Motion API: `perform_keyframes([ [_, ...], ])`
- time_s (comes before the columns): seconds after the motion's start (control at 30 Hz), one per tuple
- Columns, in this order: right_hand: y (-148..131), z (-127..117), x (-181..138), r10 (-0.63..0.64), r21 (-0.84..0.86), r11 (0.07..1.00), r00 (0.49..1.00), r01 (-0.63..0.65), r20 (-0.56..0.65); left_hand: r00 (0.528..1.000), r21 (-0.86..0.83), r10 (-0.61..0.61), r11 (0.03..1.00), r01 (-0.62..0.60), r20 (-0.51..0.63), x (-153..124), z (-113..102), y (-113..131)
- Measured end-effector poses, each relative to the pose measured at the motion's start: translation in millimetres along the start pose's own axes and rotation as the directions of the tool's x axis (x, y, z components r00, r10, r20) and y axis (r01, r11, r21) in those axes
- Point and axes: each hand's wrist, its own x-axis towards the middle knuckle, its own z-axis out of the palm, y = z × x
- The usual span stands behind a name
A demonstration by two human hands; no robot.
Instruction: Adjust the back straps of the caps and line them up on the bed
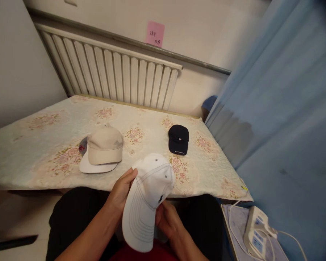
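Observation:
Both my hands hold a white baseball cap (148, 197) with grey stitching over my lap, its brim pointing toward me. My left hand (121, 190) grips the cap's left side, fingers curled round the crown edge. My right hand (167, 219) is under the cap's right side, partly hidden by it, fingers closed on it. On the flowered table cover (43, 145) lies a stack of caps with a beige cap (104, 146) on top of a white brim (96, 167). A dark navy cap (178, 139) rests further right.
A white radiator (111, 72) runs along the back wall under a pink note (154, 33). A blue curtain (282, 108) hangs at the right. A white power strip (256, 230) with a cable lies at the lower right.

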Motion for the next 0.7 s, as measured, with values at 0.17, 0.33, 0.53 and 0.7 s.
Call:
perform_keyframes([
  [0.17,-2.5,11.7,-0.4,-0.078,0.134,0.988,0.997,0.077,0.004,0.997,-0.176,-0.079,0.981,0.076,-0.006,5.1,-9.9,-3.8],
  [0.33,-15.2,4.5,-4.2,-0.193,0.202,0.962,0.981,0.186,0.014,0.974,-0.303,-0.179,0.929,0.213,0.136,8.7,-20.4,-2.5],
  [0.53,-33.0,7.5,-15.2,-0.240,0.194,0.956,0.966,0.219,0.095,0.891,-0.310,-0.296,0.860,0.406,0.345,11.6,-31.1,-4.7],
  [0.7,-39.5,12.1,-19.2,-0.250,0.185,0.955,0.964,0.230,0.091,0.905,-0.288,-0.241,0.892,0.349,0.352,18.0,-43.5,-10.2],
])
